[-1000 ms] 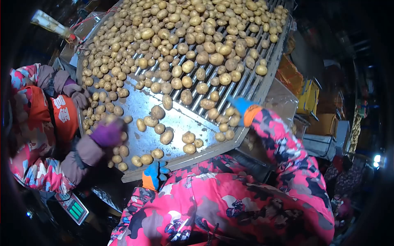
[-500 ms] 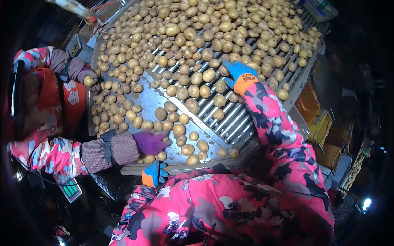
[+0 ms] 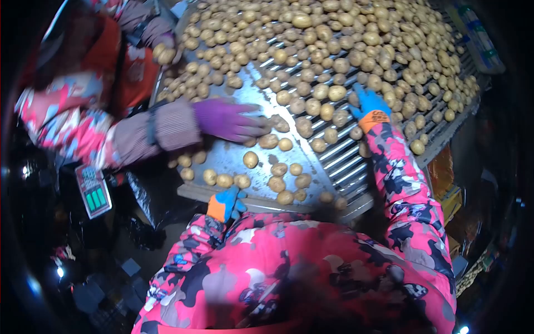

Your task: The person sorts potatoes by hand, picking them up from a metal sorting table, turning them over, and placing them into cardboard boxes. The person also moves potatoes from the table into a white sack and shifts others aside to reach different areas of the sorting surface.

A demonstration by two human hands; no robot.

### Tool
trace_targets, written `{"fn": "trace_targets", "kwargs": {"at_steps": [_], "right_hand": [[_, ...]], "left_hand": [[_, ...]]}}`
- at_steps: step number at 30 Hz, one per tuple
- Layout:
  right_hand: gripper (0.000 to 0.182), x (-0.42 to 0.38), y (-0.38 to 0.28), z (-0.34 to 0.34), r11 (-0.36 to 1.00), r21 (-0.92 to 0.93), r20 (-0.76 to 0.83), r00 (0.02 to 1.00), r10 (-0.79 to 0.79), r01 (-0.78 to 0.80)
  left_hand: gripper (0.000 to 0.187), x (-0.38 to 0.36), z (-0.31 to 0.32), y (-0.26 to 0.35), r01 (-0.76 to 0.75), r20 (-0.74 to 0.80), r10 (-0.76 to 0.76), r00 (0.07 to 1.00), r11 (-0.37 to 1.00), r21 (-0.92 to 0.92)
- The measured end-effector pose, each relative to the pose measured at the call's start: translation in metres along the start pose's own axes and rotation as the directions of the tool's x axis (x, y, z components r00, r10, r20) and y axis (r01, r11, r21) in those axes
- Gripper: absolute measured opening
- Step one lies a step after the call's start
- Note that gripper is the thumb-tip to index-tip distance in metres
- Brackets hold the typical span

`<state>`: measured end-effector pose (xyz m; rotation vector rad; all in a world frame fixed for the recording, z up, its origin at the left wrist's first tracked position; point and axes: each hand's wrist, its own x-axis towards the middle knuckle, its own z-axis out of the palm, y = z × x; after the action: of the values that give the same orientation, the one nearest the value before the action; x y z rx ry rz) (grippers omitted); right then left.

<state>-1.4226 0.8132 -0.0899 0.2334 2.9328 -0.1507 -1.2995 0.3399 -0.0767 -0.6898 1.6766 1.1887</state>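
My right hand (image 3: 371, 103), in a blue glove with an orange cuff, reaches over the slatted metal grate (image 3: 340, 172). A potato (image 3: 354, 99) sits between its thumb and fingers, and more potatoes lie all around it. Close to my body, my left hand (image 3: 228, 204) wears the same kind of glove. It rests by the near edge of the metal table (image 3: 253, 199), fingers loosely apart, holding nothing that I can see. Several loose potatoes (image 3: 225, 180) lie just beyond it on the smooth metal plate (image 3: 233, 157).
A co-worker's purple-gloved hand (image 3: 231, 119) reaches across the plate from the left, over potatoes. Their other hand (image 3: 165, 51) holds potatoes at the far left. A large heap of potatoes (image 3: 334, 28) covers the far side. A scale display (image 3: 93, 192) shows at lower left.
The view has shifted, so the table appears further right. The co-worker's purple glove has moved away from the near edge, further onto the plate. My right hand stays at the same potato.
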Motion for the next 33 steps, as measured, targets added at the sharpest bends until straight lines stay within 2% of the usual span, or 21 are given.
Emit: {"fn": "trace_targets", "kwargs": {"at_steps": [3,4,7,9,11,12,13,14,15,17,19,20,21,22,23,26,27,29,30,32,33], "right_hand": [[0.072,-0.003,0.01,0.005,0.986,0.169,-0.143,0.99,0.02,0.004],[0.072,-0.001,0.01,0.004,0.981,0.165,-0.07,0.991,0.113,-0.1],[0.074,-0.005,-0.002,0.017,0.994,0.088,-0.065,0.995,0.075,-0.069],[0.077,-0.018,-0.052,0.017,0.994,0.027,0.12,0.988,0.101,-0.105],[0.074,-0.026,-0.09,0.042,0.915,0.403,0.118,0.989,-0.085,0.031],[0.071,-0.035,-0.123,0.036,0.915,0.392,0.205,0.961,-0.185,0.093],[0.071,-0.052,-0.159,0.024,0.938,0.307,0.203,0.952,-0.229,0.16],[0.071,-0.062,-0.18,0.034,0.887,0.411,0.167,0.939,-0.301,0.212],[0.066,-0.076,-0.214,0.019,0.891,0.393,0.152,0.94,-0.305,0.225],[0.06,-0.104,-0.245,0.002,0.568,0.819,0.098,0.956,-0.277,0.08],[0.059,-0.132,-0.244,0.01,0.351,0.934,0.084,0.996,-0.036,-0.066],[0.048,-0.149,-0.233,-0.008,0.087,0.952,0.3,0.951,-0.072,-0.294],[0.038,-0.156,-0.202,0.0,0.094,0.903,0.427,0.896,-0.12,-0.418],[0.028,-0.177,-0.191,-0.013,-0.149,0.86,0.481,0.873,-0.083,-0.488],[0.032,-0.196,-0.16,-0.005,-0.262,0.852,0.458,0.888,-0.046,-0.453],[0.045,-0.273,0.0,0.039,-0.544,0.822,0.243,0.967,0.071,-0.166],[0.043,-0.303,0.013,0.024,-0.493,0.857,0.365,0.851,0.377,-0.15],[0.039,-0.371,0.112,0.056,-0.309,0.933,0.349,0.658,0.667,-0.182],[0.048,-0.383,0.141,0.071,-0.195,0.954,0.281,0.454,0.845,-0.227],[0.061,-0.427,0.186,0.128,0.302,0.786,-0.081,0.396,0.915,-0.539],[0.061,-0.419,0.185,0.131,0.305,0.791,-0.081,0.404,0.911,-0.53]], "left_hand": [[0.054,-0.004,-0.004,-0.005,-0.119,0.047,0.118,0.992,0.993,0.019],[0.053,-0.004,-0.005,-0.004,-0.104,0.059,0.103,0.993,0.994,0.014],[0.052,-0.003,-0.008,-0.006,-0.155,0.114,0.154,0.982,0.988,-0.002],[0.051,-0.006,-0.011,-0.008,-0.169,0.106,0.171,0.98,0.985,-0.028],[0.051,-0.007,-0.014,-0.01,-0.228,0.188,0.237,0.953,0.971,-0.068],[0.051,-0.005,-0.016,-0.009,-0.222,0.182,0.233,0.955,0.972,-0.076],[0.052,-0.005,-0.015,-0.009,-0.225,0.192,0.233,0.953,0.972,-0.062],[0.053,-0.003,-0.014,-0.01,-0.231,0.206,0.237,0.95,0.972,-0.05],[0.053,-0.002,-0.013,-0.011,-0.223,0.211,0.231,0.95,0.973,-0.06],[0.056,0.002,-0.016,-0.013,-0.247,0.247,0.249,0.936,0.968,-0.038],[0.057,0.004,-0.021,-0.011,-0.263,0.292,0.249,0.923,0.965,0.009],[0.055,0.006,-0.02,-0.013,-0.252,0.301,0.245,0.922,0.968,-0.017],[0.054,0.008,-0.018,-0.014,-0.24,0.313,0.24,0.919,0.97,-0.041],[0.054,0.007,-0.018,-0.012,-0.237,0.323,0.231,0.918,0.971,-0.024],[0.054,0.012,-0.017,-0.016,-0.237,0.331,0.233,0.915,0.971,-0.028],[0.058,0.023,-0.016,-0.024,-0.274,0.358,0.26,0.897,0.962,-0.015],[0.058,0.024,-0.016,-0.025,-0.278,0.351,0.265,0.898,0.96,-0.013],[0.059,0.028,-0.017,-0.028,-0.305,0.398,0.29,0.871,0.952,-0.027],[0.051,0.02,-0.019,-0.023,-0.295,0.393,0.28,0.876,0.955,-0.023],[0.047,0.009,-0.025,-0.025,-0.358,0.332,0.352,0.875,0.933,-0.045],[0.044,0.006,-0.031,-0.025,-0.426,0.266,0.428,0.864,0.902,-0.068]]}}
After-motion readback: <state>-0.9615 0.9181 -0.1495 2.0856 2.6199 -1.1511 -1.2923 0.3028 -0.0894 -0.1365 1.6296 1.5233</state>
